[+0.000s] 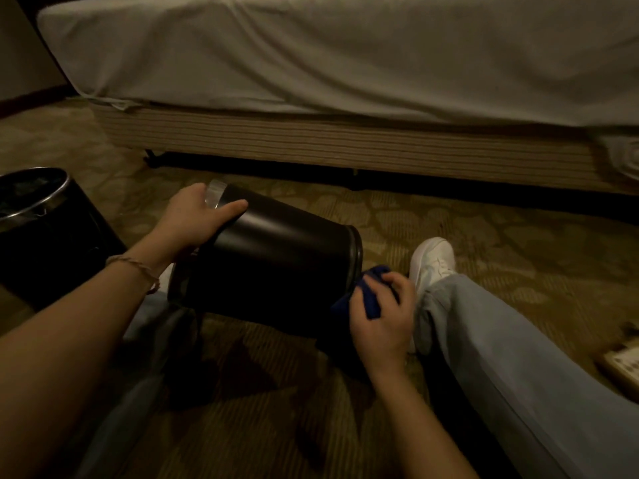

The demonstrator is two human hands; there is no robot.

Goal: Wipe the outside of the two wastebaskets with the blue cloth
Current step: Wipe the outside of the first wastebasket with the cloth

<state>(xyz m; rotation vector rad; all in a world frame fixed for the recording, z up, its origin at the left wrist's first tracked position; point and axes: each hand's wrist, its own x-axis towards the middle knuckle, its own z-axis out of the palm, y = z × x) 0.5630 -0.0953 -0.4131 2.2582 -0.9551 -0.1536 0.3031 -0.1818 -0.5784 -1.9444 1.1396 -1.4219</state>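
Observation:
A black wastebasket lies tilted on its side between my legs, its chrome-rimmed mouth toward the upper left and its base toward the right. My left hand grips it at the rim, thumb laid across the wall. My right hand holds the bunched blue cloth against the basket's base edge at the lower right. A second black wastebasket with a shiny metal rim stands upright at the far left, part of it cut off by the frame.
A bed with a pale sheet and striped base runs across the back. My legs in light jeans stretch over the patterned carpet, with a white shoe right of the cloth. A small pale object lies at the right edge.

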